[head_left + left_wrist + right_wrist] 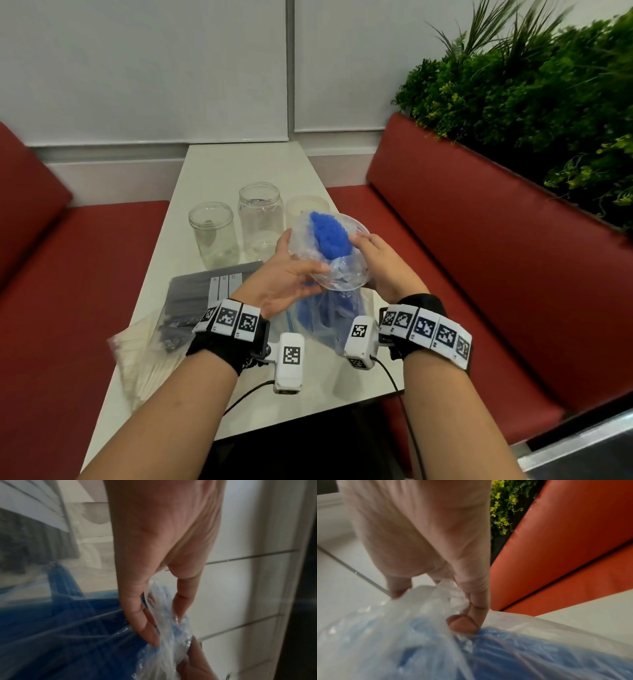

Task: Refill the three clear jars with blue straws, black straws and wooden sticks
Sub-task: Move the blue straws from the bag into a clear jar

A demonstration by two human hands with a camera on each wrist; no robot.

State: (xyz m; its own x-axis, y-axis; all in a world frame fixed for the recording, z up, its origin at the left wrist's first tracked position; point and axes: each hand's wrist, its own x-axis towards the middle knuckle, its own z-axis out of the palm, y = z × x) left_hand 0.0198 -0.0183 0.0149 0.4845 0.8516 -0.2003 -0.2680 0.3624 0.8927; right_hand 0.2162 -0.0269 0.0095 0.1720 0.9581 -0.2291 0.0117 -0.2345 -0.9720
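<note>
A clear plastic bag (337,277) of blue straws (330,236) is held upright over the table, its mouth spread open. My left hand (308,277) pinches the bag's left edge, and my right hand (363,246) pinches its right edge. In the left wrist view the left hand (164,627) grips crumpled plastic over the blue straws (68,628). The right wrist view shows the right hand (433,605) pinching the plastic too. Three clear jars stand behind: left (214,234), middle (261,219), and a right one (306,205) partly hidden by the bag.
A bag of black straws (195,298) lies left of my hands on the white table (239,164). A bag of wooden sticks (144,356) lies nearer the front left edge. Red benches (462,240) flank the table, with plants (531,85) at the right.
</note>
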